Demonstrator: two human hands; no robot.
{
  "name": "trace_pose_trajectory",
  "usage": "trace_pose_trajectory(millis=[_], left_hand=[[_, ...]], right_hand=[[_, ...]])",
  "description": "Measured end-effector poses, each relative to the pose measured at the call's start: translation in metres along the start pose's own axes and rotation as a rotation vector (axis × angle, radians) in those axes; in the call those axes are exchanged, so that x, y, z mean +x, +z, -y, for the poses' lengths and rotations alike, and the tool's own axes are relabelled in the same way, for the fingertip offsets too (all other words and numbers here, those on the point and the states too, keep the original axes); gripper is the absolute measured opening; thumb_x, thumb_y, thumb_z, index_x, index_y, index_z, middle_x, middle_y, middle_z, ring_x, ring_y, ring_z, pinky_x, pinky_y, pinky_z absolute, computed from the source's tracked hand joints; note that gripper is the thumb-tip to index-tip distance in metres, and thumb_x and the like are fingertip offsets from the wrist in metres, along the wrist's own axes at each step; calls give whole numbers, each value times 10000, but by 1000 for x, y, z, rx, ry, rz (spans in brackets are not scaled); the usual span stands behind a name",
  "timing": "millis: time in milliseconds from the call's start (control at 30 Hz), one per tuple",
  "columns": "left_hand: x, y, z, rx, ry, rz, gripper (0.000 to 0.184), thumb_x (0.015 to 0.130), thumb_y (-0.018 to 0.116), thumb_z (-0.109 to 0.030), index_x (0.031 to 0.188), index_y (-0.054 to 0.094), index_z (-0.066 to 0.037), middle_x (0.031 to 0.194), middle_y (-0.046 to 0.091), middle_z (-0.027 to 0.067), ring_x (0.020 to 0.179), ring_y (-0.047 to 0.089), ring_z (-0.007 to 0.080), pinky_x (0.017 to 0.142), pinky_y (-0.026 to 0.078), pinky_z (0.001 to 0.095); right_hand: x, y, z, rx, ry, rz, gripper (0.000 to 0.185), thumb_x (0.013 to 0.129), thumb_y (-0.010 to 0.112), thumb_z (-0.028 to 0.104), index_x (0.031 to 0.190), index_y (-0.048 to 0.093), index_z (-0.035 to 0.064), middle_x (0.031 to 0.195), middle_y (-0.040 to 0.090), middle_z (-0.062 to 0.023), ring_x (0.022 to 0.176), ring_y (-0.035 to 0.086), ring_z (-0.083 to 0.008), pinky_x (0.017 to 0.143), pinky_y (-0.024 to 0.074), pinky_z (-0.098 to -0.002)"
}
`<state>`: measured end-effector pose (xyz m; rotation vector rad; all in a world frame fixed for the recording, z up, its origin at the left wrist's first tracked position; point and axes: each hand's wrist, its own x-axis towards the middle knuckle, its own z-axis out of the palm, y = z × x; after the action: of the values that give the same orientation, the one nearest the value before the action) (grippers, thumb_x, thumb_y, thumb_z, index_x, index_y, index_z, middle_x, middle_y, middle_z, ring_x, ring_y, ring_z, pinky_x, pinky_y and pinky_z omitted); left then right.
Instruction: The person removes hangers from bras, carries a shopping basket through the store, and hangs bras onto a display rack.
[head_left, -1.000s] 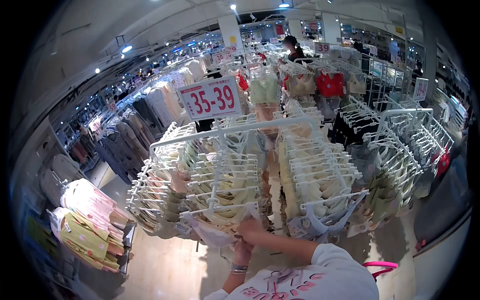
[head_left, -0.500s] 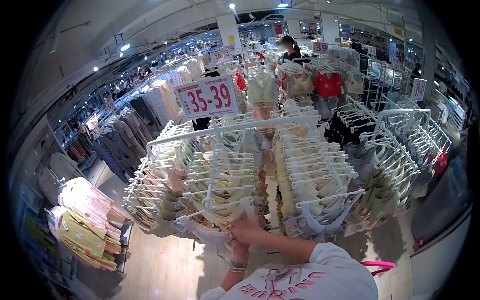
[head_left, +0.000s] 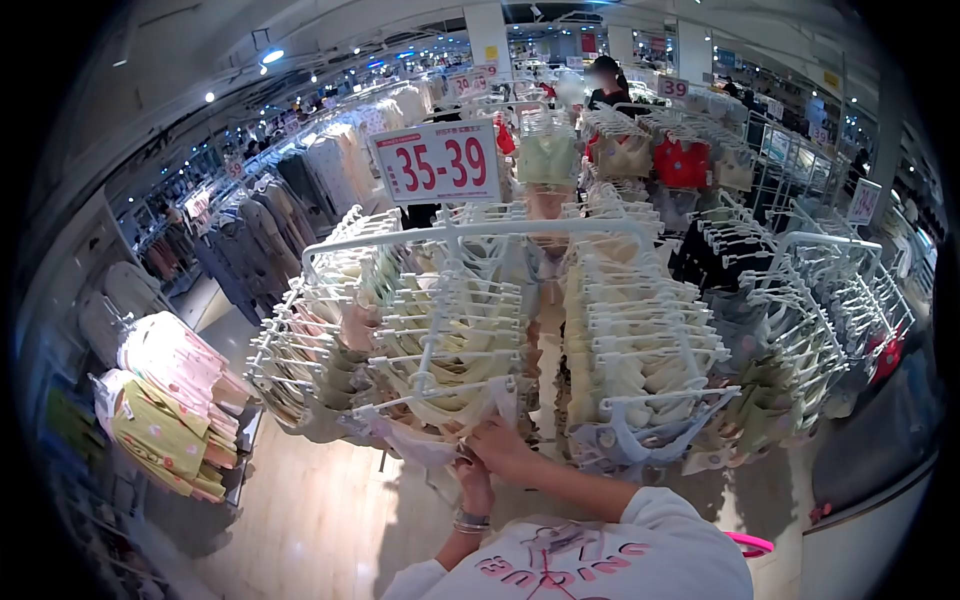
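A pale lavender bra hangs from a white hanger at the front end of the rack's middle row. My right hand reaches in from the right, its fingers bent and closed on the bra's lower right edge. Just below it, my left hand, with bracelets at the wrist, is raised and its fingers meet the same edge. The fingertips of both hands are close together, and small details between them are hidden. Behind this bra, several cream bras hang in a tight row.
A white rack bar carries a price sign reading 35-39. Another row of bras hangs to the right, with a bluish one in front. Pink and green garments hang at left. A person stands farther back.
The view has shifted slightly, so the rack sign sits higher and farther right. My left hand has come up closer beneath the right hand; both stay at the lavender bra.
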<state>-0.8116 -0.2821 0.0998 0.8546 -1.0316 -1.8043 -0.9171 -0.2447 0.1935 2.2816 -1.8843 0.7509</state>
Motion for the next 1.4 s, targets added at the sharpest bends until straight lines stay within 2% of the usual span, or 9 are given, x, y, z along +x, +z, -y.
trace_pose_trajectory(millis=[233, 333, 433, 733, 900, 1100, 1300, 1333, 1400], left_hand=[[0, -1, 6, -293, 59, 132, 357, 988, 383, -332, 1211, 461, -64, 1176, 529, 67, 1049, 536, 160, 917, 441, 331], [-3, -5, 15, -99, 162, 163, 367, 1009, 321, -365, 1144, 509, -81, 1036, 594, 31, 911, 574, 121, 787, 479, 281], [-13, 1, 10, -67, -38, 149, 425, 1001, 327, -422, 1131, 518, -65, 995, 610, 48, 882, 581, 124, 788, 477, 281], [-37, 50, 56, 422, -473, 678, 423, 978, 402, -431, 1106, 516, -44, 969, 663, 93, 881, 631, 154, 765, 471, 273], [-31, 58, 107, 735, -528, 992, 408, 956, 484, -383, 1217, 486, -69, 1053, 617, 71, 933, 610, 164, 775, 463, 284], [-32, 94, 129, 826, -616, 886, 584, 870, 612, -439, 1255, 424, -42, 1036, 593, 48, 919, 600, 155, 754, 456, 271], [-3, 68, 241, 674, -134, 942, 665, 835, 666, -324, 1300, 339, 22, 1230, 455, 164, 1152, 437, 253, 1006, 354, 344], [21, 39, 293, 928, -23, 1018, 607, 836, 661, -242, 1301, 367, 12, 1244, 462, 168, 1184, 428, 256, 1031, 339, 346], [15, 48, 291, 860, -93, 1007, 571, 846, 645, -240, 1292, 383, 2, 1243, 474, 158, 1176, 444, 260, 1019, 351, 355]], right_hand=[[-14, 7, 14, 150, -5, -376, 279, 729, 613, 136, 999, 604, 65, 1076, 582, -121, 1111, 535, -279, 968, 385, -438], [-44, 12, 12, 159, -36, -334, 367, 740, 618, 110, 1101, 579, 56, 1138, 572, -133, 1167, 510, -302, 985, 388, -461], [-84, 33, -8, 274, 49, -364, 307, 760, 616, 94, 1064, 597, 52, 1130, 566, -135, 1116, 527, -321, 921, 432, -444], [-238, 72, -41, 303, 720, 75, 195, 820, 581, 153, 980, 608, 45, 854, 616, -197, 825, 607, -364, 752, 475, -451], [-279, 100, -50, 373, 811, 421, 298, 825, 544, 252, 1030, 618, 50, 969, 634, -192, 899, 608, -373, 793, 474, -458], [-314, 72, -63, 332, 860, 721, 346, 824, 539, 299, 1081, 635, 89, 1041, 637, -193, 955, 610, -365, 832, 485, -447], [-379, 77, -88, 347, 962, 498, 342, 833, 580, 335, 1062, 626, 85, 1037, 631, -191, 946, 614, -361, 820, 495, -447], [-385, 72, -87, 262, 1015, 445, 302, 842, 566, 319, 1023, 619, 82, 1035, 626, -183, 937, 616, -356, 800, 496, -448], [-421, 107, -108, 225, 1086, 287, 250, 872, 551, 313, 955, 598, 81, 1026, 605, -169, 928, 610, -340, 762, 506, -435]])
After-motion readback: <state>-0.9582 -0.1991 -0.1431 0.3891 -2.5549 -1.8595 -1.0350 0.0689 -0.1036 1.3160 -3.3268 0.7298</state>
